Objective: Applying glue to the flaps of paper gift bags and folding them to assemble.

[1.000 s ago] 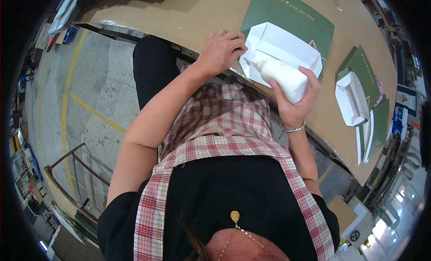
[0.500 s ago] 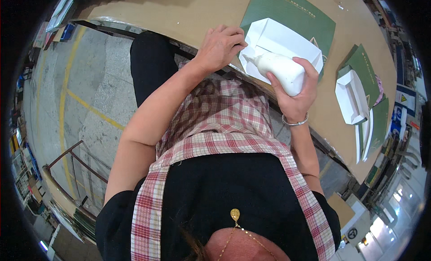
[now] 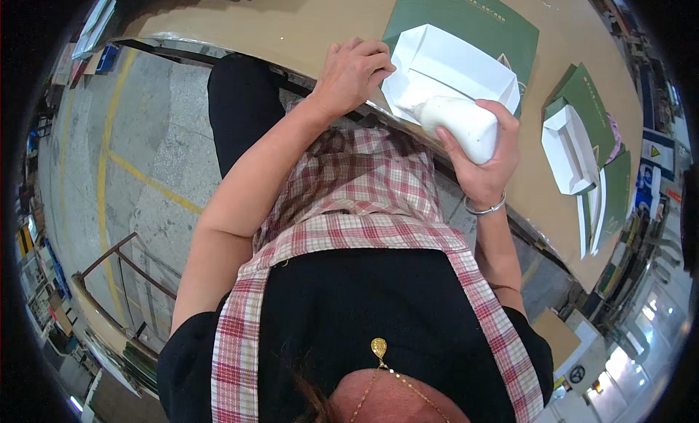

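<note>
A green paper bag [image 3: 466, 21] lies on the table with its white bottom [image 3: 457, 65] opened into a box shape that faces me. In my right hand [image 3: 489, 161] is a white squeeze bottle [image 3: 460, 126], tilted so its nozzle points left over the near flap of that bottom. The fingers wrap around the bottle's wide end. At the bottom's left end, my left hand [image 3: 353, 75] is closed, its curled fingertips at the edge of the white flap. What lies right under those fingertips is partly hidden.
On the right of the brown table [image 3: 306, 21] lies a second green bag [image 3: 588, 106] with its white bottom [image 3: 568, 150] opened, beside more green and white folded pieces [image 3: 606, 204]. A metal-railed cart [image 3: 109, 306] stands at the lower left on the grey floor [image 3: 156, 132].
My right hand has brought the bottle a little toward me and to the right, along the near flap. The left hand keeps its place at the bag's left end.
</note>
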